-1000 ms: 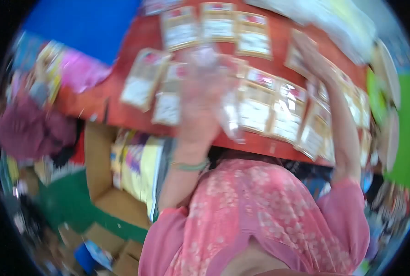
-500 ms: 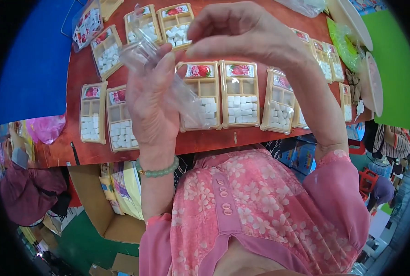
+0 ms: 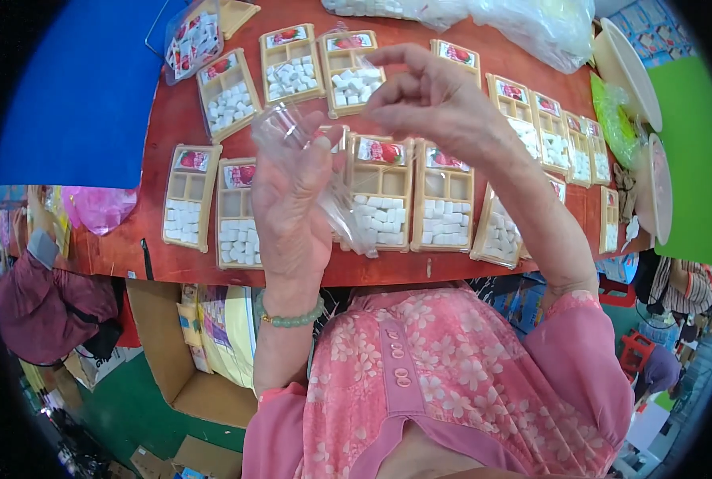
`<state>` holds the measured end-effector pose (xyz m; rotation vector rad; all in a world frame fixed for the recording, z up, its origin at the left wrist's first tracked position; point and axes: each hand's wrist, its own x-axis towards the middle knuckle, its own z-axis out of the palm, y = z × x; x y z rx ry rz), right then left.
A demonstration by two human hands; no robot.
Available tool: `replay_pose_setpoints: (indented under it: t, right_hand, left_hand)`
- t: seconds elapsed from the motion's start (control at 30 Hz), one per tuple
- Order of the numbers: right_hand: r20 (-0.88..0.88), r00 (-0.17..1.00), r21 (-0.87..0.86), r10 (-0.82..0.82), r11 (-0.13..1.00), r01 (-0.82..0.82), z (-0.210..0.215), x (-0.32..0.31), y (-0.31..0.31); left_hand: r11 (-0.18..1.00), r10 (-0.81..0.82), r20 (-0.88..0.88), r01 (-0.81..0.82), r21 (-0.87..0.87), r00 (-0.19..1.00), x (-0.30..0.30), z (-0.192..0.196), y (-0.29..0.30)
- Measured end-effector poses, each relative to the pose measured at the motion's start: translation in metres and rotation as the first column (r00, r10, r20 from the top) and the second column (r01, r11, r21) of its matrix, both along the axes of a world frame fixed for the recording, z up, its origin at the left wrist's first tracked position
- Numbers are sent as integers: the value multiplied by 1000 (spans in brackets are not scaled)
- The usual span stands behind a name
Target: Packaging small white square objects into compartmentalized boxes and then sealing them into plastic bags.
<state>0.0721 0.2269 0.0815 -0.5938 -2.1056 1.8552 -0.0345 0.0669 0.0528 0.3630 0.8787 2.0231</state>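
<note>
My left hand (image 3: 292, 195), with a green bead bracelet (image 3: 292, 319) at the wrist, is closed around clear plastic (image 3: 280, 128). A rounded, glossy bunch of it shows above my thumb, and a loose sheet hangs past my palm. Whether it is a bag or film I cannot tell. To its right my right hand (image 3: 440, 100) hovers over the trays, fingers bent and apart, with nothing visible in them. Beneath both hands lie beige compartment trays (image 3: 408, 188) with white cylindrical pieces (image 3: 384, 215) and strawberry-printed packets (image 3: 380, 150).
A clear tub of packets (image 3: 195, 40) stands at the far left. Bulky clear bags (image 3: 532, 32) lie along the back. Pale basins (image 3: 655, 191) and a green plastic bag (image 3: 615, 112) are at the right. Below the red table (image 3: 292, 275) stands an open cardboard box (image 3: 160, 343).
The view has shifted, so the table and trays sit further right and lower. My right hand's fingers are more curled. My left hand still holds the clear plastic.
</note>
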Motion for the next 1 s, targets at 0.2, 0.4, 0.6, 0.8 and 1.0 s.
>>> replay_pose_setpoints:
  t: [0.2,0.4,0.6,0.8,1.0]
  right_hand:
    - [18,956,-63,-293,954,294,-31,-7,37]
    - [12,920,-40,-391,920,391,-48,-25,44]
    - [96,908,78,-407,913,401,-57,-39,50]
    - [134,895,330,-426,870,365,-70,-39,61]
    - [208,861,459,-465,823,334,-66,-39,61]
  left_hand:
    - [999,30,-9,-30,14,1000,-10,-5,-7]
    - [998,52,-16,-52,24,998,-22,-4,-16]
    - [999,39,-18,-38,16,999,-23,-8,-19]
    - [998,57,-3,-57,6,998,-26,-10,-23]
    - [998,46,4,-46,45,999,-28,-14,-27]
